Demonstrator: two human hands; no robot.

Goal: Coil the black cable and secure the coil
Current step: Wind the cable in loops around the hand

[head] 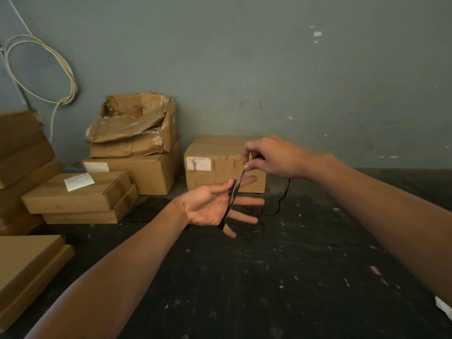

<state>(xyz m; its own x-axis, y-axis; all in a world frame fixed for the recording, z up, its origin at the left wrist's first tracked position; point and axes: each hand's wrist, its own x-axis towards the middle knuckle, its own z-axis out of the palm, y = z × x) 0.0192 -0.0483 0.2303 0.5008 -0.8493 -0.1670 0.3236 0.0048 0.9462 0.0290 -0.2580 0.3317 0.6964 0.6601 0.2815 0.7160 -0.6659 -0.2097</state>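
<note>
We wind the black cable [231,200] around our flat, straight-fingered left hand [215,206]; a few loops are on, we think. Our right hand [269,156] pinches the cable above. The rest trails on the floor [293,265], and no tie yet.

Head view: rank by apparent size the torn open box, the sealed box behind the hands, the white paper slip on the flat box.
1. Torn open box
2. Sealed box, close to the first; its right part is hidden behind the hands, so that order is unsure
3. White paper slip, clearly smallest

Two bare, sleeveless forearms [137,263].
</note>
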